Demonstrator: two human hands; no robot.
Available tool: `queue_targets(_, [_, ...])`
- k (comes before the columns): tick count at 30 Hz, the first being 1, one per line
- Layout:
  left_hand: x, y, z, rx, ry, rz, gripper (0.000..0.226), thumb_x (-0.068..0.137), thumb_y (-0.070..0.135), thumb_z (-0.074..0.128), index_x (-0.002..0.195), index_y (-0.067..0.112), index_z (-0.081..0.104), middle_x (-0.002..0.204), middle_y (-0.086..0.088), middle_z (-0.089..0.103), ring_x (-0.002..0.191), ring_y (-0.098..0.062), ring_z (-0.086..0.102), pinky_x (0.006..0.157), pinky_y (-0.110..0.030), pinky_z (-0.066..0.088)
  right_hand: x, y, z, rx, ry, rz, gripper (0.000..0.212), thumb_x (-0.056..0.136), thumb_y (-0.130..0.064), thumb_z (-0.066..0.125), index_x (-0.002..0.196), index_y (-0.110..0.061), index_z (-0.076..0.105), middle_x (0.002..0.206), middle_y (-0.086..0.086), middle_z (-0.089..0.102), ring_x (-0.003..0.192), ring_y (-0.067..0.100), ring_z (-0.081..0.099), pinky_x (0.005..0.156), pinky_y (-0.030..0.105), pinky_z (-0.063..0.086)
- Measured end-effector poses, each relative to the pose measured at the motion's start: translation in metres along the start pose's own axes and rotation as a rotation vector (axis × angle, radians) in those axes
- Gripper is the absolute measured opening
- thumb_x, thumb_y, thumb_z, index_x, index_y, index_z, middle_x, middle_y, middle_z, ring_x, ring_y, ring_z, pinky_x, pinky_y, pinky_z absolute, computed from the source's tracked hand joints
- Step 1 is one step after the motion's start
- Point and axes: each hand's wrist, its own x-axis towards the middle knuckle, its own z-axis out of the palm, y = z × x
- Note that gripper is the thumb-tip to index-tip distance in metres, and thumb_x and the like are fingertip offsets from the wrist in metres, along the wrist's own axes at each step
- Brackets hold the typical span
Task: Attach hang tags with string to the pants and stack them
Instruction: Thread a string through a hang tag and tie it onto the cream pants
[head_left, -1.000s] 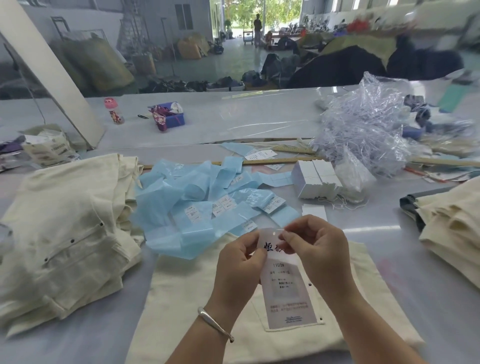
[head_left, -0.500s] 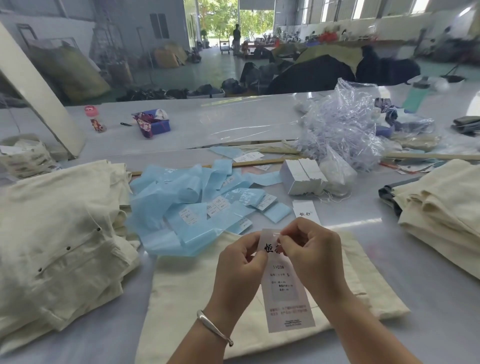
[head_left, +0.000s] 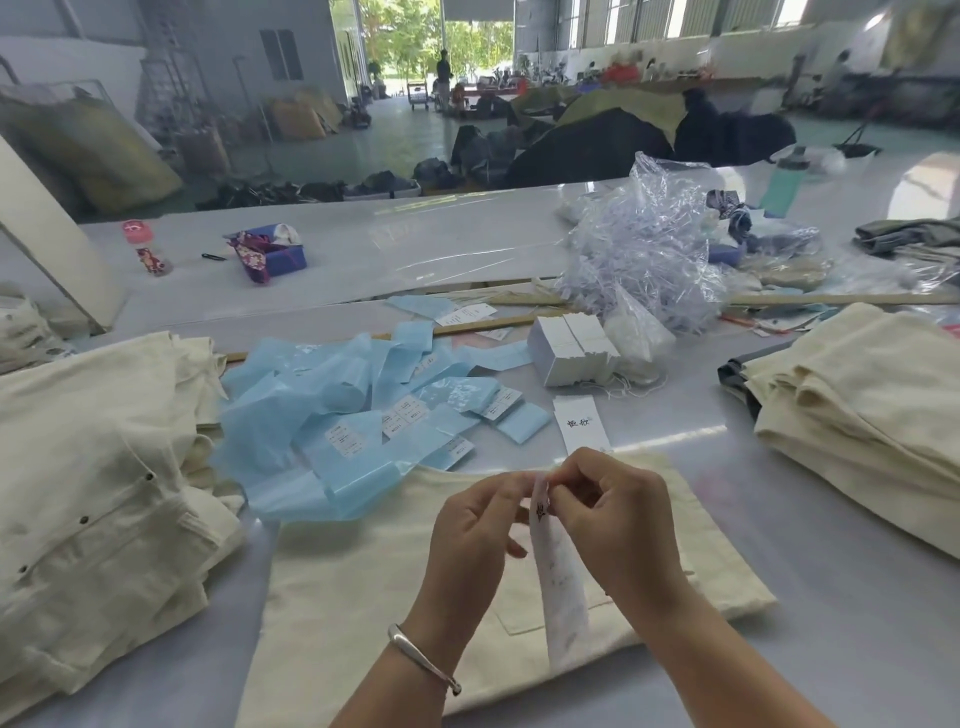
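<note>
Left hand (head_left: 475, 525) pinches the hang tag (head_left: 558, 566) at its top edge; right hand (head_left: 613, 519) pinches the same end from the other side. Tag hangs edge-on below the grip, over the pants (head_left: 363, 597). String not discernible. Best: steady the hole end, thread slowly. Both wrists raised, fingers curled inward.

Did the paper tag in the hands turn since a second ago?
Yes. The hang tag faced up flat before; now it is turned nearly edge-on over the pants, pinched by the left hand and right hand.
</note>
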Motion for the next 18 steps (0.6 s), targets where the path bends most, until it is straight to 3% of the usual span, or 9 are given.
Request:
queue_targets(2, [0.006,-0.002,0.006,-0.054,0.005,-0.047,0.030,0.101,0.021,0.049,0.093,0.011,0.076,0.086,-0.006,0.075,0.080,-0.018,0.069,0.066,-0.028,0.051,0.002,0.005,-0.006,0.069,-0.033,0.037,0.017,0.073,0.000,0.069,0.063,-0.011,0.064,0.054,0.001,0.063,0.055,0.024,0.062,0.054,0.041,0.051])
queue_targets(4, [0.012,-0.006,0.014,-0.055,0.000,-0.052,0.018,0.096,0.008,0.056,0.091,0.002,0.072,0.083,-0.010,0.074,0.077,-0.017,0.068,0.070,-0.030,0.052,0.003,0.011,-0.013,0.119,-0.061,0.072,0.017,0.073,0.001,0.067,0.062,-0.012,0.063,0.054,0.002,0.062,0.057,0.026,0.063,0.055,0.043,0.051])
queue_targets(7, [0.020,-0.013,0.031,-0.018,-0.009,-0.042,0.007,0.085,-0.001,0.067,0.088,0.004,0.071,0.085,-0.015,0.072,0.078,-0.017,0.065,0.073,-0.029,0.052,0.005,0.024,-0.026,0.140,-0.076,0.102,0.020,0.071,0.002,0.067,0.061,-0.014,0.063,0.052,0.001,0.060,0.054,0.022,0.060,0.054,0.043,0.050])
queue_targets(11, [0.031,-0.021,0.061,0.063,-0.003,-0.022,0.011,0.083,-0.004,0.068,0.086,0.007,0.067,0.079,-0.012,0.069,0.073,-0.016,0.062,0.071,-0.033,0.052,0.008,0.046,-0.047,0.166,-0.098,0.178,0.024,0.070,0.004,0.068,0.060,-0.017,0.065,0.053,-0.001,0.061,0.053,0.018,0.057,0.055,0.042,0.051])
queue_targets(15, [0.041,-0.027,0.090,0.132,-0.047,-0.048,0.019,0.084,-0.005,0.066,0.095,0.010,0.064,0.081,-0.008,0.068,0.078,-0.018,0.064,0.078,-0.042,0.053,0.013,0.072,-0.063,0.248,-0.118,0.308,0.028,0.072,0.006,0.067,0.061,-0.020,0.065,0.055,-0.002,0.064,0.053,0.014,0.060,0.056,0.042,0.056])
queue_targets(18, [0.045,-0.030,0.106,0.207,-0.072,-0.025,0.022,0.081,-0.006,0.068,0.094,0.012,0.065,0.082,0.002,0.069,0.081,-0.012,0.064,0.077,-0.035,0.053,0.018,0.092,-0.075,0.330,-0.128,0.388,0.030,0.073,0.009,0.066,0.065,-0.020,0.067,0.057,0.001,0.064,0.054,0.013,0.059,0.053,0.038,0.057])
